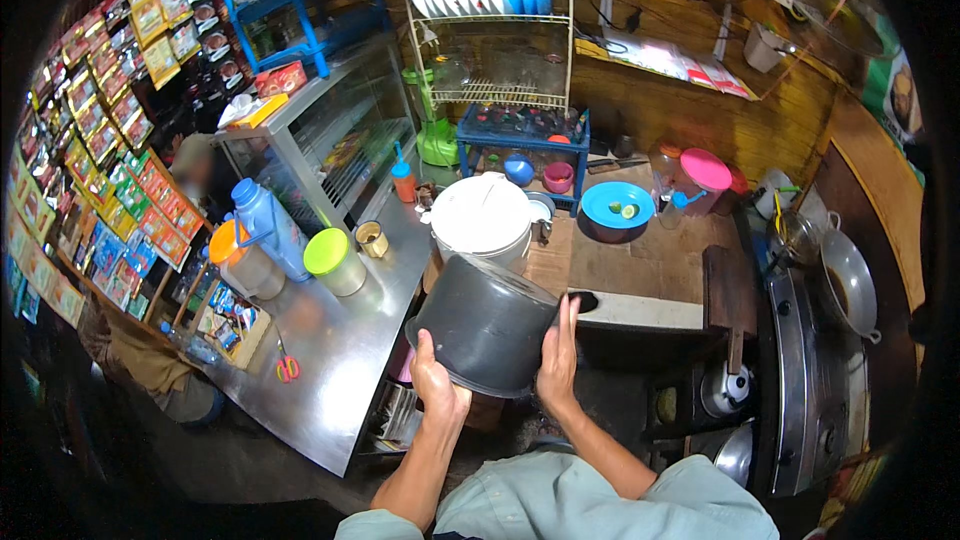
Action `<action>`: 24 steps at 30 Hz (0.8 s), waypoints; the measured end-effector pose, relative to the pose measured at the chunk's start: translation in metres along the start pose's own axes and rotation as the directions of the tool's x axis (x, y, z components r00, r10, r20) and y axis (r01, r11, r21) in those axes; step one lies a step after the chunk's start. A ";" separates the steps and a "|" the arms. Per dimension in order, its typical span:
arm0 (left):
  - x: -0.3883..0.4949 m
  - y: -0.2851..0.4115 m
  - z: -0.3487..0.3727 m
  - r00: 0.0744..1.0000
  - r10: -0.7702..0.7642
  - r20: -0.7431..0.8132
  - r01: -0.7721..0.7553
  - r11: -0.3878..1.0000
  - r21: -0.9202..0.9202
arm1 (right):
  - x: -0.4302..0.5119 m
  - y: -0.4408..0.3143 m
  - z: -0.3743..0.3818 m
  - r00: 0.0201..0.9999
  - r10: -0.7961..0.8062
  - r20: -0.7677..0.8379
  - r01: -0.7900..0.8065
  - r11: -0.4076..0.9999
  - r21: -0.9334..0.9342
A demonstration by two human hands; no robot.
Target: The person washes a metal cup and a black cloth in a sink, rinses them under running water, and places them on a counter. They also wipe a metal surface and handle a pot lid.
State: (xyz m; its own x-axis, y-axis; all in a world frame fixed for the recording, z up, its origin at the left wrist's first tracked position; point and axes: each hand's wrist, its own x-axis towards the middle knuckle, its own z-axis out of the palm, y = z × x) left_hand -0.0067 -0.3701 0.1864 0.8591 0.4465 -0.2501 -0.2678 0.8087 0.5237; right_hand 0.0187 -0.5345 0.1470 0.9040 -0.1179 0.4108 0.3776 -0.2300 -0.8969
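Observation:
A dark grey, deep round pot point(487, 330) with a flared rim is held up in front of my body. It is tipped over, with its base toward the counter and up, so its inside is hidden. My left hand point(437, 382) grips the rim at the lower left, thumb along the outer wall. Against the right side of the pot lies my right hand point(559, 360), its fingers extended upward. Just behind the pot stands a large white rice cooker point(481, 214) with its lid down.
On the left, a steel counter point(322, 382) holds scissors point(286, 367), a blue flask point(270, 229) and lidded plastic jugs. A blue plate point(618, 205) with cut limes sits on the right-hand counter. Farther right are a stove point(814, 390) and a wok point(847, 281). Another person point(199, 165) is beyond the hanging sachets.

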 end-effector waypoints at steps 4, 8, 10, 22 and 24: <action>0.012 0.002 -0.017 1.000 -0.006 0.007 0.006 0.999 -0.034 | 0.018 0.016 0.022 0.915 0.403 0.019 -0.364 0.806 0.467; 0.023 0.001 -0.029 0.998 -0.044 0.041 0.046 0.997 -0.055 | 0.030 0.066 0.033 0.608 0.718 0.339 -0.677 0.246 0.694; 0.031 0.005 -0.033 0.993 -0.100 0.070 0.106 0.991 -0.083 | 0.043 0.099 0.031 0.510 0.754 0.414 -0.764 0.177 0.620; 0.064 0.076 0.012 0.974 0.221 -0.056 -0.096 0.621 0.778 | 0.212 0.189 0.032 0.916 0.164 0.366 0.053 0.855 -0.516; 0.065 0.072 0.030 0.959 0.281 -0.031 -0.123 0.514 0.849 | 0.252 0.165 0.047 0.915 -0.004 0.404 0.083 0.980 -0.180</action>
State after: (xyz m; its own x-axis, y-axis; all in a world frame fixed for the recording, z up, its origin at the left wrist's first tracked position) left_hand 0.0426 -0.2938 0.2323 0.7349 0.6678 -0.1182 0.1267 0.0359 0.9913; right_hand 0.3185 -0.5569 0.0946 0.9065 0.2832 0.3130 0.4094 -0.4088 -0.8156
